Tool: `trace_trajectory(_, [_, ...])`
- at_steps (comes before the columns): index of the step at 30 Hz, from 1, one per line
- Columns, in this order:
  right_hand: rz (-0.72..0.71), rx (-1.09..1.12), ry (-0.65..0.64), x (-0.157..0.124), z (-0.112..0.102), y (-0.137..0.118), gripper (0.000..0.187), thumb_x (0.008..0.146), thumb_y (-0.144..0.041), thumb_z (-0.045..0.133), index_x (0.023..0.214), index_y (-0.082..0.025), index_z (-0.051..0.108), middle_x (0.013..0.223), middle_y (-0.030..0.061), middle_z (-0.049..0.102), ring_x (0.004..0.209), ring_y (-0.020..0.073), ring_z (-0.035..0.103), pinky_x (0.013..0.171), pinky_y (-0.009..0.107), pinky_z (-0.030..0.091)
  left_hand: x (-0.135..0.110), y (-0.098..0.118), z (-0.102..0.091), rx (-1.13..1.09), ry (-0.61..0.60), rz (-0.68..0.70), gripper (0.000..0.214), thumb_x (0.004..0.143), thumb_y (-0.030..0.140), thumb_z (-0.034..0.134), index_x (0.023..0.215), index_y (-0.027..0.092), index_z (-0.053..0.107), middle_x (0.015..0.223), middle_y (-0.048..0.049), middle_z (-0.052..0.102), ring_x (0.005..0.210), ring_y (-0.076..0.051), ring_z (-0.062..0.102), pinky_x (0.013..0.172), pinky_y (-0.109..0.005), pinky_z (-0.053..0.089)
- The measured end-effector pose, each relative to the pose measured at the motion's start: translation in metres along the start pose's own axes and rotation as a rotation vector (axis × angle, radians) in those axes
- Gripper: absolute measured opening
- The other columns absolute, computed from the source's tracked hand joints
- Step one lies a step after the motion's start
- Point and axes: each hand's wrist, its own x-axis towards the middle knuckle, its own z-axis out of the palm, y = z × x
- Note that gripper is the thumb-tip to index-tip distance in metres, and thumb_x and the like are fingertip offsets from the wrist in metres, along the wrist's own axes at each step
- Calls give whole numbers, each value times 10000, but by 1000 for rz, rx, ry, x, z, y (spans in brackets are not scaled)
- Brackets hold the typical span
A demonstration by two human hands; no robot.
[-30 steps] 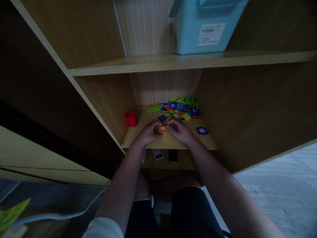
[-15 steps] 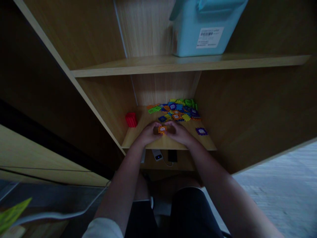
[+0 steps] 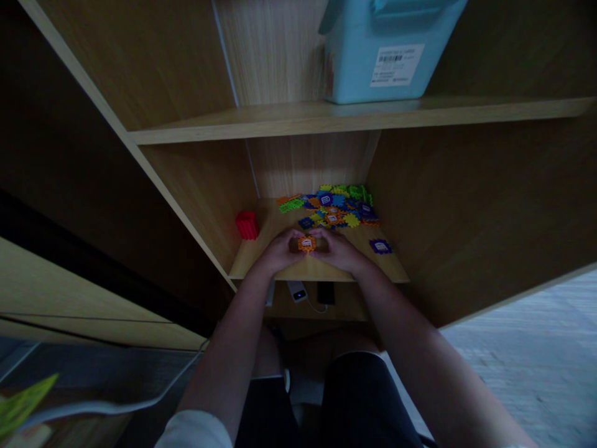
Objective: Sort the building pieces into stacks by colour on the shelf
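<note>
Both my hands meet over the front of a low wooden shelf [image 3: 321, 269]. My left hand [image 3: 278, 250] and my right hand [image 3: 338, 249] pinch a small orange toothed block [image 3: 306, 243] between their fingertips, one hand on each side. Behind them lies a pile of colourful toothed blocks [image 3: 332, 205] in green, blue, orange, yellow and purple. A single purple block [image 3: 381, 246] lies apart to the right of my right hand.
A red ridged piece [image 3: 247, 224] stands at the shelf's left wall. A light blue box [image 3: 385, 46] with a label sits on the shelf above. Small devices with a cable [image 3: 298, 291] lie below the shelf edge. My knees are underneath.
My hands have stayed together on the orange block, shifting their fingers slightly around it. The rest of the shelf is unchanged.
</note>
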Motion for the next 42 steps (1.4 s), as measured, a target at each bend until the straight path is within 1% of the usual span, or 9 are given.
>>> trace_trajectory(7, [5,5,-9,1,-1,1,545,879,-260,849,1381,-275,638,1363,92,754,1285,282,722,1150,504,541,0,4,-2,0,-4,2,425,796,223,806,1202,229,679,1238,-57,751,1180,-257,699,1111,-446,531])
trace_trajectory(13, [-4,4,-1,1,2,7,542,879,-253,849,1379,-282,643,1355,85,754,1284,275,719,1157,499,537,0,1,0,-4,-10,-4,433,798,226,801,1212,232,676,1240,-57,749,1178,-260,703,1105,-449,533])
trace_trajectory(19, [23,12,20,1,3,7,608,839,-286,893,1391,-282,638,1408,94,733,1312,297,703,1170,520,529,0,-1,0,3,-14,1,436,804,233,801,1220,228,668,1245,-51,748,1188,-254,700,1115,-441,526])
trace_trajectory(23, [18,44,20,0,2,4,617,838,-287,893,1397,-280,631,1423,95,726,1324,289,698,1183,516,520,0,-2,0,4,0,7,433,798,240,809,1208,230,669,1239,-49,747,1184,-251,697,1102,-433,530])
trace_trajectory(27, [1,51,2,0,0,0,627,849,-285,881,1420,-283,623,1441,92,719,1341,279,690,1192,501,511,1,-2,0,-5,-12,-3,425,803,244,804,1205,238,670,1231,-49,749,1176,-253,700,1104,-442,529])
trace_trajectory(31, [-14,26,-27,1,-2,-2,639,868,-252,851,1457,-281,605,1421,94,732,1328,272,702,1177,483,519,0,-3,0,-1,-11,-11,438,805,255,806,1220,238,667,1253,-53,746,1192,-253,699,1119,-446,526])
trace_trajectory(35, [0,-7,-34,2,-2,-1,654,869,-247,847,1471,-287,597,1390,91,750,1301,276,716,1160,495,524,0,-4,0,-9,-12,-10,454,791,253,818,1220,237,670,1251,-53,748,1189,-254,701,1114,-445,531])
trace_trajectory(42, [-3,-8,-35,2,-1,0,605,882,-253,842,1443,-278,618,1363,89,760,1287,268,721,1146,478,531,0,2,-1,7,-12,-5,419,806,246,809,1201,226,669,1251,-60,749,1183,-251,701,1104,-437,537])
